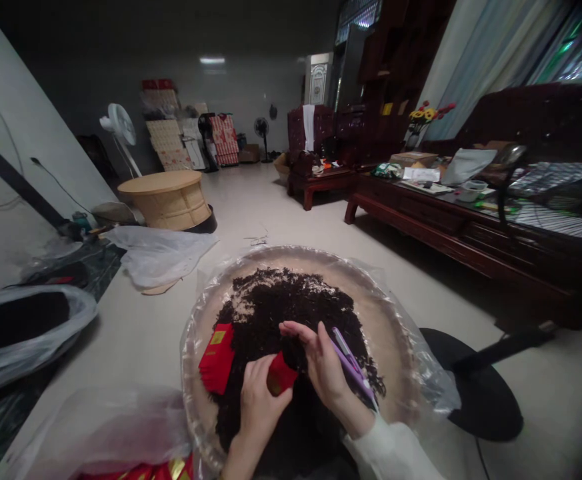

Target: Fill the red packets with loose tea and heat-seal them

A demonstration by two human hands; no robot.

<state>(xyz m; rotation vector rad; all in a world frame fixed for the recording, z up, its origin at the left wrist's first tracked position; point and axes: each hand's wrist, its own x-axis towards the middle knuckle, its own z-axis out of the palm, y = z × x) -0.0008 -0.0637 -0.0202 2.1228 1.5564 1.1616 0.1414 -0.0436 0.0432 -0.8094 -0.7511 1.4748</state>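
Note:
My left hand (263, 400) is closed around a small red packet (281, 375), its mouth turned up toward my right hand. My right hand (325, 367) curves over that mouth, with a clump of dark loose tea leaves (291, 348) at its fingers. Beneath both hands, a heap of the same dark leaves (295, 303) covers much of a wide round tray (395, 360) lined with clear plastic. A stack of flat red packets (217, 360) lies on the leaves at left. Just right of my right hand rests a purple tong-like tool (353, 367).
Clear plastic bags lie at left, one holding dark contents (18, 320), another with red and gold packets (155, 470). A black round stand base (475, 387) is at right. Beyond are a round wooden-topped drum (165, 193) and a long dark wooden table (451, 227).

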